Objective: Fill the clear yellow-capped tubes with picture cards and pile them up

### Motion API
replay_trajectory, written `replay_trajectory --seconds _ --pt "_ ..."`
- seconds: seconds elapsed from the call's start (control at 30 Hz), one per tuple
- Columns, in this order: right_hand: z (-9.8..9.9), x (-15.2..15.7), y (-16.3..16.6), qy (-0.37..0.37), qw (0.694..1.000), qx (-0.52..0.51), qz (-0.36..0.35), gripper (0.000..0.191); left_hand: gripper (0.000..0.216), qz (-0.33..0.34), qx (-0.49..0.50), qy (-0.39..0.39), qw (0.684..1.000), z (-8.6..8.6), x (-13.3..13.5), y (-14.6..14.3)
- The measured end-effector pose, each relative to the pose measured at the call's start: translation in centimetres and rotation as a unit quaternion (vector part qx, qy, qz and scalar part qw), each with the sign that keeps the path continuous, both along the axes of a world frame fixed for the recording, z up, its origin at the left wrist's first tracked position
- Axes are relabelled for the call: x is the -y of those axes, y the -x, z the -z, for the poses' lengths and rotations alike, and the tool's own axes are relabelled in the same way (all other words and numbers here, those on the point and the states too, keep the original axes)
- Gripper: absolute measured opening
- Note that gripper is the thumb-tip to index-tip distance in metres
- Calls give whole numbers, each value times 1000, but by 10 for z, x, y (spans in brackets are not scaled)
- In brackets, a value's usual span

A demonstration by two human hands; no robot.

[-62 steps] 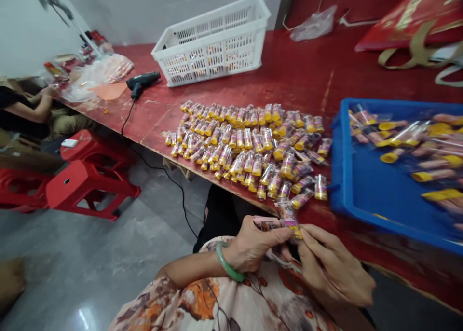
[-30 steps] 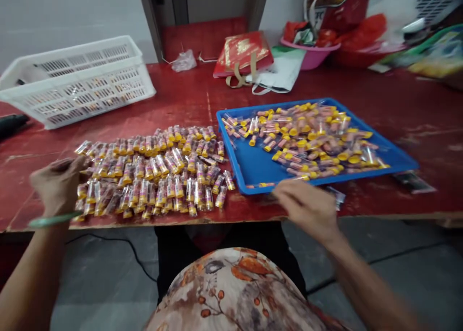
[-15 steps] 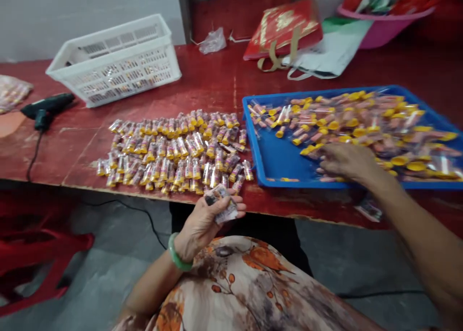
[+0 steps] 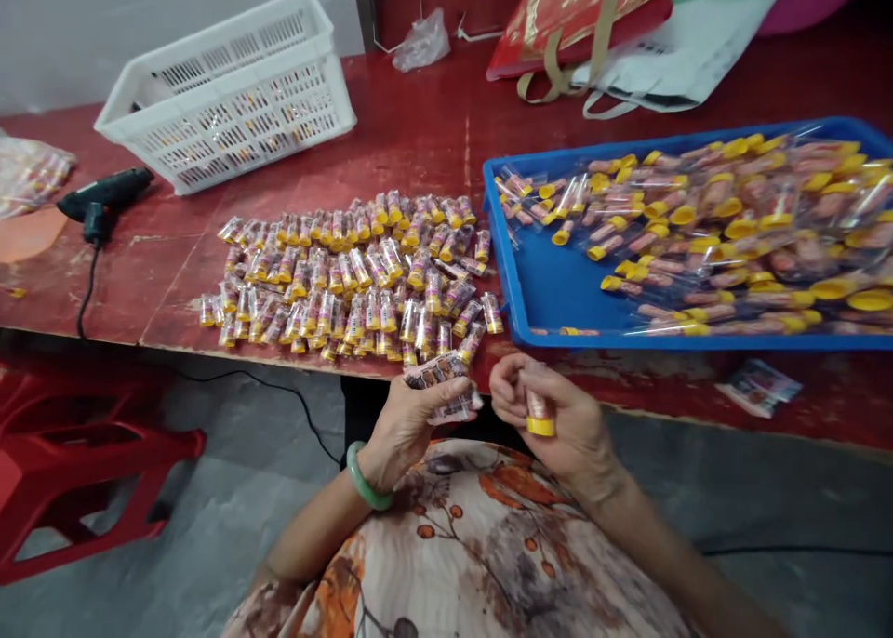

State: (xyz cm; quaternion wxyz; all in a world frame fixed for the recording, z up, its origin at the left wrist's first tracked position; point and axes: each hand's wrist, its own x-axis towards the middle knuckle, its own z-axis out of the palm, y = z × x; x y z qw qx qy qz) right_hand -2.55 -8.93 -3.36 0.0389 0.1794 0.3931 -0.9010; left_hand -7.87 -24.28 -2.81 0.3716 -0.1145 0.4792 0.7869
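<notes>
- Your right hand [image 4: 558, 424] is curled around a small clear tube with a yellow cap [image 4: 539, 415], cap end pointing down towards you, held just below the table edge.
- Your left hand [image 4: 411, 419] is closed on a thin stack of printed labels [image 4: 445, 384], thumb laid across them; a green bangle [image 4: 366, 480] sits on that wrist.
- The two hands are close together over your lap, just apart, fingertips nearly meeting.
- Right above them, on the red table [image 4: 419, 145], lies a spread of labelled tubes [image 4: 349, 280] in rough rows, reaching almost to the near edge.
- Beside that spread, to your right, a blue tray [image 4: 551, 289] holds a heap of unlabelled tubes [image 4: 718, 233] with yellow caps.
- A loose label packet [image 4: 759, 386] lies on the table in front of the tray.
- Further back stand a white slotted basket [image 4: 230, 89] and a red bag [image 4: 579, 10]; a dark glue gun [image 4: 101, 199] lies to the left, its cord hanging off the edge.
- A red stool [image 4: 84, 461] stands on the floor at your left.
</notes>
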Motion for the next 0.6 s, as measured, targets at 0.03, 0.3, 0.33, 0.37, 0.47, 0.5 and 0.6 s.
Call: replay_trajectory --seconds 0.03,0.3,0.33,0.37,0.47,0.5,0.6 --pt "3 3 1 -15 1000 20 -8 24 30 -2 4 5 1000 1 1 0" --pt "9 11 -3 -82 995 52 -28 45 33 -55 7 -1 998 6 5 -3" --pt "9 12 -3 -86 994 59 -28 45 34 -56 6 -1 998 6 6 -3" --pt "10 14 -2 -96 993 63 -23 44 35 -51 4 0 999 6 6 -4" --pt "12 21 1 -148 986 69 12 41 36 -26 4 5 1000 6 7 -6" --pt "13 23 2 -163 984 72 26 41 36 -19 7 7 1000 5 7 -7" --pt "13 28 5 -183 978 84 46 39 35 -9 18 14 1000 4 8 -8"
